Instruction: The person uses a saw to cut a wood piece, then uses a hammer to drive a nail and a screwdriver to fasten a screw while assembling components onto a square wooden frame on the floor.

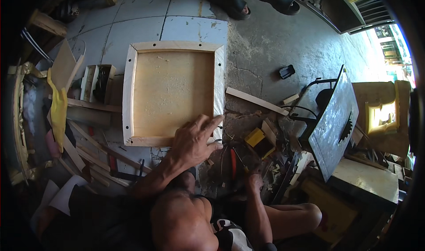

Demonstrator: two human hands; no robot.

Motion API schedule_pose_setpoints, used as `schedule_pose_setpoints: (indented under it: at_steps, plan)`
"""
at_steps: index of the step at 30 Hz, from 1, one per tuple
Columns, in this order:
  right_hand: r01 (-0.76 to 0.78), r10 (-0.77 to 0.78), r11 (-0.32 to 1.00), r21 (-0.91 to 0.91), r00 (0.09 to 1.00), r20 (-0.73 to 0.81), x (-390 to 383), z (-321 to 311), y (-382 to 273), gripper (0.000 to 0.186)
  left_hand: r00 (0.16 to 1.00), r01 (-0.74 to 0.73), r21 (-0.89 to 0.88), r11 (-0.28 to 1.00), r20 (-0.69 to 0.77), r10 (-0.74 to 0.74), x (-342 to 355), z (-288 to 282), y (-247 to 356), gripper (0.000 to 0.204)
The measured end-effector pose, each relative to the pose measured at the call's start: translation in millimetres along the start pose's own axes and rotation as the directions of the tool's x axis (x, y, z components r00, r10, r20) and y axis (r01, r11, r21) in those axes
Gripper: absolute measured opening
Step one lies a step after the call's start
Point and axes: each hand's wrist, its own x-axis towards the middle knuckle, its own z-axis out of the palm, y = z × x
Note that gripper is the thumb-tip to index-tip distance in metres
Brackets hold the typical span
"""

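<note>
A shallow wooden tray-like frame with pale mitred rails and a thin plywood bottom lies on the floor tiles. Dark round holes dot its rails, and fine shavings are scattered inside. My left hand reaches over the near right corner, palm down. Its index finger and thumb are spread apart on the right rail, holding nothing that I can see. My right hand is low among tools and scraps on the floor to the right. Shadow hides its fingers. Beside it lie a red-handled tool and a yellow box.
A tilted table saw with an exposed toothed blade stands at right. A wood strip and a small black tray lie on the concrete. Timber offcuts and a yellow cloth are at left. Another person's sandalled feet are at the far side.
</note>
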Motion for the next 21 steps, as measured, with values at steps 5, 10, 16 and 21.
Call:
schedule_pose_setpoints:
  at_steps: [5,10,16,21]
  plan:
    - [0.05,-0.042,0.996,-0.076,0.994,0.104,6.2,13.2,20.6,0.048,0.914,0.026,-0.16,0.987,-0.396,-0.088,-5.1,21.9,-13.6,0.038]
    - [0.227,-0.234,0.968,0.103,0.971,0.056,-50.2,-51.1,-15.0,0.043,0.951,-0.002,0.011,1.0,-0.31,0.005,-9.8,5.9,-5.3,0.037]
    - [0.669,-0.536,0.705,0.237,0.721,-0.439,-135.1,-225.1,-44.7,0.033,0.98,0.198,0.046,0.979,0.012,-0.198,3.8,19.1,-13.1,0.047]
    - [0.775,-0.742,0.616,-0.145,0.507,-0.439,-175.0,-308.9,-82.1,0.041,0.954,0.287,0.008,0.958,0.091,-0.286,12.2,6.1,-6.0,0.048]
